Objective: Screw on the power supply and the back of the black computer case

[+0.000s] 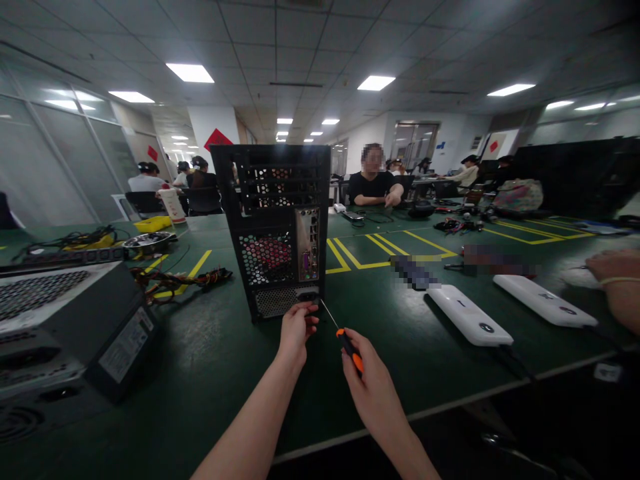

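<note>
Near the case [273,221] edge slants a screwdriver [345,341].

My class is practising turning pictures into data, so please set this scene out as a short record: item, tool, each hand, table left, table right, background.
item: black computer case, upright on the green table, rear ports facing the camera
tool: orange-and-black screwdriver, tip near the case's lower right corner; contact unclear
left hand: fingers bent by the case's lower rear; any small part held is unclear
right hand: grips the screwdriver's handle
table left: grey power supply unit, bundled cables
table right: two white rounded devices
background: seated person in black
</note>
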`<action>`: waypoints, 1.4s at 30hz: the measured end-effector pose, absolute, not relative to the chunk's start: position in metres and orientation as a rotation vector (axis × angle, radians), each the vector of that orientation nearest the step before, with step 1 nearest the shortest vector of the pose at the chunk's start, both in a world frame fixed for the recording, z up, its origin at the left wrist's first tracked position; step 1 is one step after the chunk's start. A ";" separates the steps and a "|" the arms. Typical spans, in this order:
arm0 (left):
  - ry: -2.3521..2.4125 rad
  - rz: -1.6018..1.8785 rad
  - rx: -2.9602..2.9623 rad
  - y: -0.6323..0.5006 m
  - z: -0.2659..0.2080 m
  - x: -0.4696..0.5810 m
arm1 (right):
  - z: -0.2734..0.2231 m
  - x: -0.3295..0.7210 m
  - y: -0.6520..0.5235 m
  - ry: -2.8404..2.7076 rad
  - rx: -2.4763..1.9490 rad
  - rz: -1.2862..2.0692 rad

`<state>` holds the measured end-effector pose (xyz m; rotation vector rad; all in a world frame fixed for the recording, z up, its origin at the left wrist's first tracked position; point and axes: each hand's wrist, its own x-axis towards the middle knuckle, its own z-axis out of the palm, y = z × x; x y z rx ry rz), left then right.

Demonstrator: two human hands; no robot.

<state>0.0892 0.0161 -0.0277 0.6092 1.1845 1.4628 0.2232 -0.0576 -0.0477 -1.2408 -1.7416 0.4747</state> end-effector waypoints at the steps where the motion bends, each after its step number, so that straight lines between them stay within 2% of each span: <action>1: 1.186 1.465 0.610 0.016 -0.028 0.090 | -0.047 0.223 -0.058 -1.744 -1.238 0.475; 42: 1.138 1.485 0.629 0.016 -0.031 0.090 | -0.045 0.220 -0.055 -1.790 -1.243 0.515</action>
